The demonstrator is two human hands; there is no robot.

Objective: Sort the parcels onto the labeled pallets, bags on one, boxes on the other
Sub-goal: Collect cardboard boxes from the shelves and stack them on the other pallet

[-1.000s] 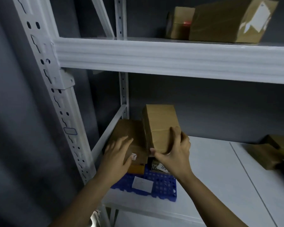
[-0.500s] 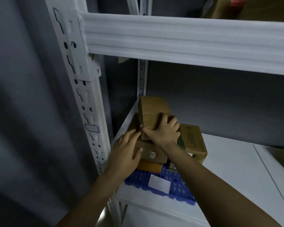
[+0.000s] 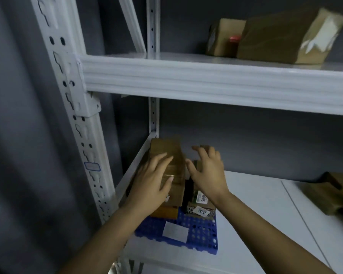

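White shelf (image 3: 255, 204), blue pallet (image 3: 202, 234): left hand (image 3: 152, 180) rests flat on the top box (image 3: 166, 149); right hand (image 3: 208, 171), spread and empty, hovers just rightward.

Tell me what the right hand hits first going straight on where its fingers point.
Probably the brown box showing just past the spread fingertips of the right hand; depth is unclear, so they may already touch it.

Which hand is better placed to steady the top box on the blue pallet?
Left. The left hand lies flat on the top box, fingers straight. The right hand hovers beside it with fingers spread and holds nothing.
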